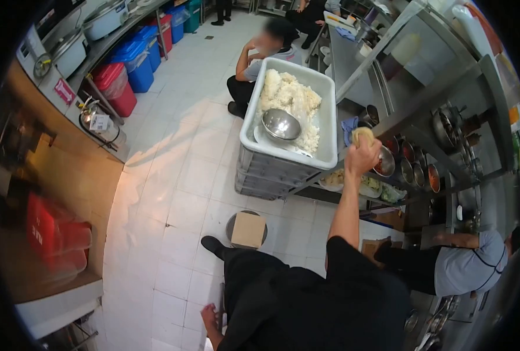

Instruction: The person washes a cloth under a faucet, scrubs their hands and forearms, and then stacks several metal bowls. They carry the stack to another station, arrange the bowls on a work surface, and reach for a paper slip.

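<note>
My right hand (pixel 360 157) reaches forward, its fingers wrapped round a pale yellow, pad-like thing (pixel 363 136) whose exact kind I cannot make out. It is near the edge of the steel shelving, with a blue cloth (pixel 349 127) just beyond it. To its right are metal bowls (pixel 384 161) of food. Low at my side hangs my left hand (pixel 211 319), fingers loosely bent and nothing visible in them. Left of my right hand, a white tub (pixel 249 137) of cooked rice (pixel 289 93) holds a metal bowl (pixel 281 124).
Stacked grey crates (pixel 260 172) support the tub. A round stool with a cardboard piece (pixel 249 230) stands by my foot. One person (pixel 271 50) crouches behind the tub; another (pixel 467 263) is at the right. Lidded bins (pixel 115 88) and a fire extinguisher (pixel 102 124) are left.
</note>
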`<action>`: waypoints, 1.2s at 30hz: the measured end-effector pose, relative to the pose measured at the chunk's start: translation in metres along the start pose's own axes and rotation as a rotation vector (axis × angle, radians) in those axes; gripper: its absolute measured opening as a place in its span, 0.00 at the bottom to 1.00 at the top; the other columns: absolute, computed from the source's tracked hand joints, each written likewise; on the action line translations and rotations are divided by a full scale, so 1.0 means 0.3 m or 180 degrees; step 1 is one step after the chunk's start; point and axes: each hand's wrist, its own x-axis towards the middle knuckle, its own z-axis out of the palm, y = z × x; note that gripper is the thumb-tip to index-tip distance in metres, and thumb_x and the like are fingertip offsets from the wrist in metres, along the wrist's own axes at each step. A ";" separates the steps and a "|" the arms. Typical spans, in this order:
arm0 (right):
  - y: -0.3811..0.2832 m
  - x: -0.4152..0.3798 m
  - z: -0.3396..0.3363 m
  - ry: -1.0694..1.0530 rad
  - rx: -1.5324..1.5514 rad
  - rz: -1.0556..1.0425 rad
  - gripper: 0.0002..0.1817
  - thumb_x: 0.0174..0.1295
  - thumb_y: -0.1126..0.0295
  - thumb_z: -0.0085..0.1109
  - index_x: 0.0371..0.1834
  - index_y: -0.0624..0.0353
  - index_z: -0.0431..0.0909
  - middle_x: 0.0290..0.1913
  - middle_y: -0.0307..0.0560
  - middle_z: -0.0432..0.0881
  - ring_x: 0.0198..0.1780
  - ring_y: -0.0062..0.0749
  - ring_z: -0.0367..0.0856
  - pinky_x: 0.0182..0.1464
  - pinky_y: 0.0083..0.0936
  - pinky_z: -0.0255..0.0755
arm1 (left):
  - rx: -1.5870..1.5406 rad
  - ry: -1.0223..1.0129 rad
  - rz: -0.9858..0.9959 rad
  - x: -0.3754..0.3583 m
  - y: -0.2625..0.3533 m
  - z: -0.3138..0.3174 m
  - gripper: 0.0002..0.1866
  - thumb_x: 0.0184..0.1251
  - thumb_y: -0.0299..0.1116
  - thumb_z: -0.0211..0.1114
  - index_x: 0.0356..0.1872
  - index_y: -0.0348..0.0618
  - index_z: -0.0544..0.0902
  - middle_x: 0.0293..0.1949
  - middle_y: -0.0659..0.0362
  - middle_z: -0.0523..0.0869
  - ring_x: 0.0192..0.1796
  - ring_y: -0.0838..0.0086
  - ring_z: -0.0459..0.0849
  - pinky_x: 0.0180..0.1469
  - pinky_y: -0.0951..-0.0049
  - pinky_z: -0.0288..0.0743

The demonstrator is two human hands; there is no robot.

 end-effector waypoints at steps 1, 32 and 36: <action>-0.010 0.007 -0.023 -0.0513 -0.0073 0.0041 0.18 0.40 0.70 0.58 0.38 0.44 0.80 0.48 0.47 0.69 0.46 0.47 0.69 0.41 0.47 0.63 | 0.1105 -0.0236 0.1085 0.020 -0.054 -0.017 0.11 0.61 0.36 0.57 0.40 0.42 0.78 0.30 0.60 0.78 0.24 0.72 0.77 0.18 0.76 0.67; -1.719 -1.020 -0.428 -0.5069 0.5631 -0.4111 0.15 0.37 0.80 0.52 0.34 0.67 0.76 0.38 0.54 0.76 0.40 0.45 0.75 0.43 0.30 0.70 | 0.0546 0.1531 0.1078 0.174 0.021 -0.544 0.12 0.57 0.38 0.58 0.37 0.44 0.81 0.22 0.59 0.80 0.22 0.73 0.78 0.21 0.70 0.73; -1.948 -1.277 -0.355 -0.6527 0.4869 -0.4192 0.14 0.40 0.79 0.54 0.35 0.66 0.77 0.41 0.53 0.77 0.42 0.42 0.76 0.43 0.29 0.71 | -0.1985 0.1482 -0.0403 0.152 0.133 -0.537 0.14 0.55 0.38 0.58 0.41 0.46 0.80 0.26 0.59 0.81 0.25 0.73 0.79 0.24 0.68 0.75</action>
